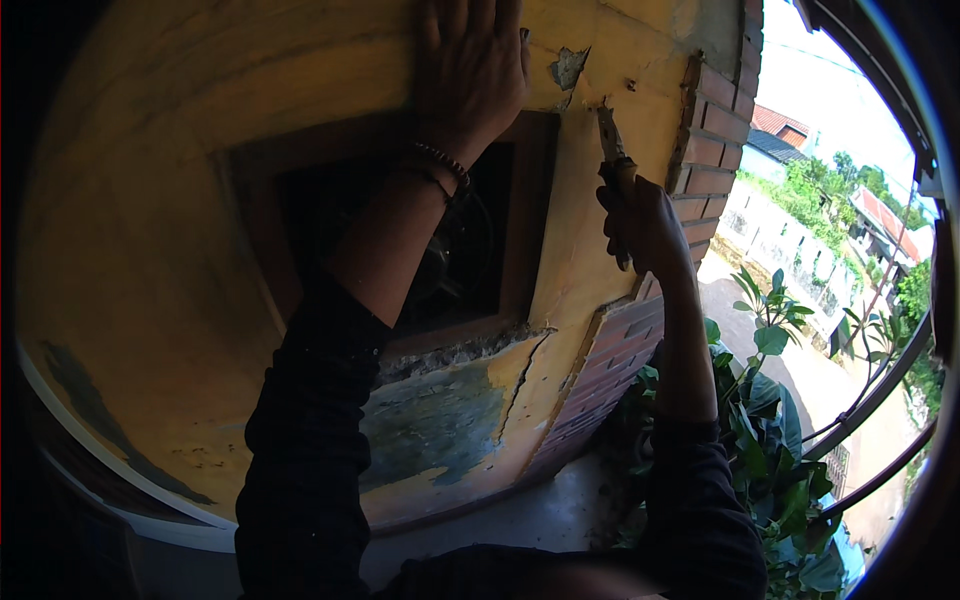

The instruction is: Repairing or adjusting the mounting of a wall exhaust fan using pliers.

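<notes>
My left hand (470,85) lies flat on the yellow wall (130,200), fingers stretched upward and partly cut off by the top edge. That arm crosses in front of a dark-framed opening (530,200). In my right hand (645,225) is a hand tool (611,135) with a tapering metal end and a dark and tan handle; its exact kind is hard to make out. The tool points up, its tip at a small chipped spot in the paint, right of the frame's upper corner. Close by, a larger patch of peeled paint (570,68) bares grey underneath.
Brick trim (712,150) runs up the wall's right edge, with more brickwork (610,370) lower down. Below the opening are a crack (522,385) and a grey-green bare patch (435,420). Leafy plants (770,410) grow beside my right arm. A curved dark bar (880,390) stands farther right.
</notes>
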The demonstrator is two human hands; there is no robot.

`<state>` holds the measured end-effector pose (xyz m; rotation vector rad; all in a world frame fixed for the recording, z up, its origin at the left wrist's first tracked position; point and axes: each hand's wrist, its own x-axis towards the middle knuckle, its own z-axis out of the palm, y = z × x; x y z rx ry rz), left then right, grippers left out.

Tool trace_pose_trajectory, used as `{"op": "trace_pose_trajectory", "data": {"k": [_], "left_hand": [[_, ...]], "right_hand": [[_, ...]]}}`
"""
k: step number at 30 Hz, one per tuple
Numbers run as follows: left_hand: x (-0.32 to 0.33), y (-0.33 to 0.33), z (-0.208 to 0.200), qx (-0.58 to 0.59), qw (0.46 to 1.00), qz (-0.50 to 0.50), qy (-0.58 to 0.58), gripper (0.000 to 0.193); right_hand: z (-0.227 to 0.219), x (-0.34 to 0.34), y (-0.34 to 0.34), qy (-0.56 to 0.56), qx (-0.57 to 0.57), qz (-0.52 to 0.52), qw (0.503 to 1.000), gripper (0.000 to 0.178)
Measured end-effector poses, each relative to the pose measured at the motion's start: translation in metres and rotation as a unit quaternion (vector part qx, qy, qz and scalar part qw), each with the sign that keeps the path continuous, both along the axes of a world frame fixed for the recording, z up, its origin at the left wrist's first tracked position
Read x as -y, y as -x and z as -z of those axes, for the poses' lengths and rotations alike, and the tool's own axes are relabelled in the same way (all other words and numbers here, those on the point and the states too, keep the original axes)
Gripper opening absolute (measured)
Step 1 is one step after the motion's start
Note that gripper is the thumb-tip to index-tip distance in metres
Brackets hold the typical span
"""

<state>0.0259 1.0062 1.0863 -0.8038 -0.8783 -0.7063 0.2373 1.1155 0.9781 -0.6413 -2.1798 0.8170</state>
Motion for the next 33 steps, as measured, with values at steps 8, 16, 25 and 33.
{"op": "trace_pose_trajectory", "data": {"k": [8, 16, 25, 33], "left_hand": [[0.024, -0.049, 0.007, 0.172, 0.972, 0.010, 0.161, 0.058], [-0.034, -0.061, 0.022, 0.063, 0.989, 0.120, 0.064, 0.062], [-0.008, -0.081, 0.019, 0.182, 0.960, 0.047, 0.205, 0.096], [-0.027, -0.051, 0.022, -0.035, 0.999, 0.025, -0.033, 0.068]], "right_hand": [[0.015, 0.004, -0.023, -0.008, -0.233, 0.001, 0.972, 0.028], [0.024, -0.023, -0.026, 0.061, -0.210, -0.018, 0.976, 0.028], [0.018, -0.033, -0.035, 0.062, -0.155, -0.011, 0.986, 0.030], [-0.013, -0.056, -0.030, -0.019, -0.052, 0.023, 0.998, 0.037]]}}
